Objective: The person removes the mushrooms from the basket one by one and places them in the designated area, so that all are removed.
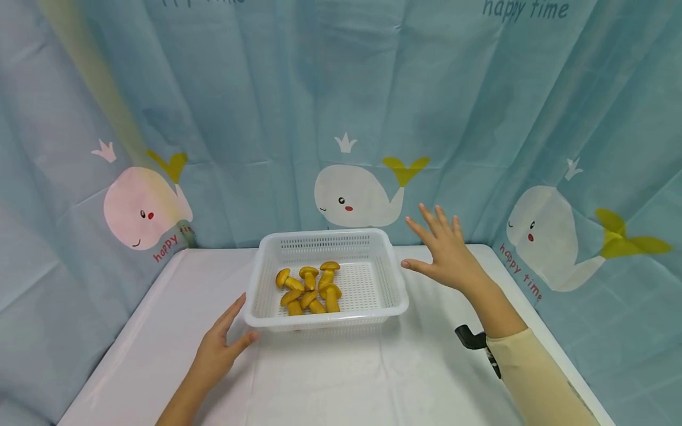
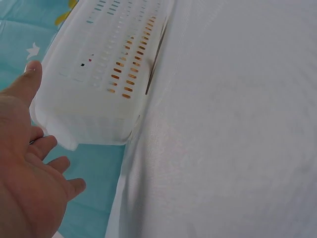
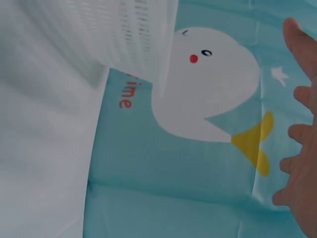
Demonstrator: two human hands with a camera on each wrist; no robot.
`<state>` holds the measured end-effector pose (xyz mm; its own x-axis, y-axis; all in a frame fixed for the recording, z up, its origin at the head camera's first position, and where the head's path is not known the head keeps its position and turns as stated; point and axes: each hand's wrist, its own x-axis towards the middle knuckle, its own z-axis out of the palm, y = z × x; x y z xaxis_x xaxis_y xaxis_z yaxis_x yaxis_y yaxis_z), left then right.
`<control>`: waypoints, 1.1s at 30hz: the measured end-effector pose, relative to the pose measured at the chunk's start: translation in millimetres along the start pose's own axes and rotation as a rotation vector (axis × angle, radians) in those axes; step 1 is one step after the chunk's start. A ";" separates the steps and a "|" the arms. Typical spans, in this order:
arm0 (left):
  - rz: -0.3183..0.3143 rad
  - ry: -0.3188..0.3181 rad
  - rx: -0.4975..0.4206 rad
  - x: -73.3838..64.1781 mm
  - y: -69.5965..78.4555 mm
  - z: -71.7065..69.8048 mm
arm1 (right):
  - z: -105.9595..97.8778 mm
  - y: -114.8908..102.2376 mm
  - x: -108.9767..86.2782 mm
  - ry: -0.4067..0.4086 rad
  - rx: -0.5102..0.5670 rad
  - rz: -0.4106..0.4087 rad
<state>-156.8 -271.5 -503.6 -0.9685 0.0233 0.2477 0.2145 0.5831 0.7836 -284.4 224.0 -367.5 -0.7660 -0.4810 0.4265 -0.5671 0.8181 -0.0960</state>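
Note:
A white plastic basket [image 1: 326, 319] with slotted walls stands at the far middle of the table. Several yellow-brown mushrooms [image 1: 311, 300] lie in its left half. My left hand [image 1: 215, 346] is at the basket's front left corner, thumb and fingers spread apart, fingertips right by the rim. In the left wrist view the left hand [image 2: 34, 163] shows beside the basket's end wall [image 2: 94, 126], holding nothing. My right hand [image 1: 444, 254] is raised past the basket's right side with fingers fanned out. The right wrist view shows that hand [image 3: 302, 148] with nothing in it, away from the basket [image 3: 133, 29].
A white cloth covers the table [image 1: 330, 378]. Blue curtains [image 1: 256, 177] printed with whales enclose its back and both sides, close behind the basket. A black curved piece [image 1: 471, 337] sticks out at the right wrist, by the cream sleeve [image 1: 538, 373].

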 end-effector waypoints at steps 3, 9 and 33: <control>-0.005 0.011 0.005 -1.0 0.4 0.0 | 0.2 -2.4 6.1 0.003 -0.003 -0.009; 0.036 0.053 0.001 -2.6 0.2 1.4 | -2.3 -12.7 17.7 -0.007 0.018 -0.031; 0.055 0.115 -0.036 -2.5 7.8 4.9 | 6.6 -55.5 100.3 -0.093 0.235 -0.059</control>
<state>-153.3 -263.0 -500.9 -0.9347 -0.0403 0.3531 0.2732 0.5539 0.7865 -331.8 128.3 -325.3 -0.7481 -0.5614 0.3539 -0.6578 0.6975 -0.2843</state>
